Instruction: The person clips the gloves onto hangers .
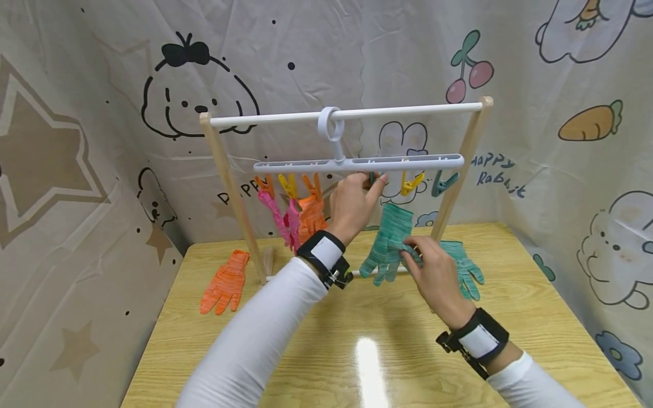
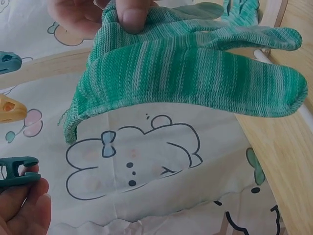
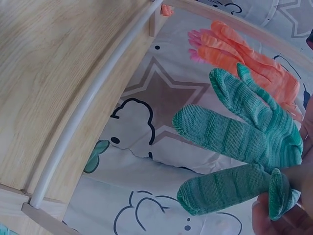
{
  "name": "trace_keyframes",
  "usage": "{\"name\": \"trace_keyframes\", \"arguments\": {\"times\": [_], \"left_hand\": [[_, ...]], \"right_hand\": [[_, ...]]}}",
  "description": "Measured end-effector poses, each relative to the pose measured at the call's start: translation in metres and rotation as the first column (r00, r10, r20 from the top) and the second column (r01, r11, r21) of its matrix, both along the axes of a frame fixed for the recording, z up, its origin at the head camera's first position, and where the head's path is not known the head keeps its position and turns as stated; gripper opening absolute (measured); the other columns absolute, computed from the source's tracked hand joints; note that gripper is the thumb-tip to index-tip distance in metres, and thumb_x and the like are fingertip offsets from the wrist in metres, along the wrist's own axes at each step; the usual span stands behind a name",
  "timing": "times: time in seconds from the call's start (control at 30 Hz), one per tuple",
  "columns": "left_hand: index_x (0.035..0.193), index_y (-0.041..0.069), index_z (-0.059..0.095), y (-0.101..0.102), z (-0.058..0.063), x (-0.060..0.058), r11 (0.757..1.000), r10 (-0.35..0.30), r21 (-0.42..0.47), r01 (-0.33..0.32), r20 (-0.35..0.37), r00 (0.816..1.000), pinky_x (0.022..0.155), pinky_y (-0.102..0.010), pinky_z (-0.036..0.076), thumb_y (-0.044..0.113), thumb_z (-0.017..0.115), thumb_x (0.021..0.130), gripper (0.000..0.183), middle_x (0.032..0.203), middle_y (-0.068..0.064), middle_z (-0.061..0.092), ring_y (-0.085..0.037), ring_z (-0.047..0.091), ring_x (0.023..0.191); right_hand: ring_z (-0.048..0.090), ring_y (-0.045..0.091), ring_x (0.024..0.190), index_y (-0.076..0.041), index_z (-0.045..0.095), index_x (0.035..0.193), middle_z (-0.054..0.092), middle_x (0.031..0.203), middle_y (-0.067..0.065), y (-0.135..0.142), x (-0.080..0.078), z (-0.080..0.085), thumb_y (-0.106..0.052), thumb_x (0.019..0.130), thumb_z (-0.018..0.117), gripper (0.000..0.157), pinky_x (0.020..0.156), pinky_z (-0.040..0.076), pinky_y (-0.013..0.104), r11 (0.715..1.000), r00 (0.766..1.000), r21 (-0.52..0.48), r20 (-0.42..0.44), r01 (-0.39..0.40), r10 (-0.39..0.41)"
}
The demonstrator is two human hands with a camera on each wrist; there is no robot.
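My left hand is raised to the underside of the grey hanger. Between its thumb and fingers it pinches a dark green clothespin, mostly hidden by the hand in the head view. My right hand holds a green striped knit glove, whose fingers dangle downward below the hanger. In the left wrist view the same glove lies apart from the clothespin. A second green glove rests on the table behind the right hand.
An orange glove and pink gloves hang from clothespins at the hanger's left. Yellow and blue-green clothespins hang at its right. Another orange glove lies on the table. The hanger's ring circles the rack's white rod.
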State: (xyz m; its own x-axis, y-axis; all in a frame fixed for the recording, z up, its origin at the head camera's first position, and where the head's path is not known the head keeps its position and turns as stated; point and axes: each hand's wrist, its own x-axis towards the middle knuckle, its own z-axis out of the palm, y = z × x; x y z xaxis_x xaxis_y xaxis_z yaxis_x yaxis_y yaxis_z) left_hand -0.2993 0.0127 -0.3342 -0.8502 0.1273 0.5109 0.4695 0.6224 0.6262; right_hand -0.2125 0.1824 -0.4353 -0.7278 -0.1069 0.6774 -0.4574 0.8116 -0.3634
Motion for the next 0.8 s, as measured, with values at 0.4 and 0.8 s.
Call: {"name": "trace_keyframes", "arguments": {"times": [0.4,0.8], "left_hand": [[0.070,0.015,0.059,-0.0011,0.0009,0.0006,1.000,0.001,0.006,-0.001,0.019,1.000,0.048,-0.023,0.029,0.043,0.054,0.104,0.044,0.068,0.000,0.063,-0.013,0.047,0.054],[0.063,0.016,0.049,-0.0042,0.0020,0.0009,1.000,0.007,0.008,-0.007,0.019,1.000,0.045,-0.022,0.022,0.040,0.052,0.105,0.047,0.055,0.003,0.041,-0.012,0.037,0.047]], "right_hand": [[0.071,0.025,0.087,-0.003,0.067,0.105,0.071,0.101,0.013,-0.0013,-0.0020,0.0016,0.001,0.082,0.080,0.027,0.070,0.059,0.038,0.996,0.994,0.022,-0.055,-0.090,0.091],[0.071,0.026,0.086,-0.002,0.067,0.104,0.071,0.098,0.014,-0.0021,-0.0052,0.0046,0.003,0.079,0.082,0.029,0.071,0.059,0.038,0.990,0.982,0.031,-0.132,-0.134,0.137]]}}
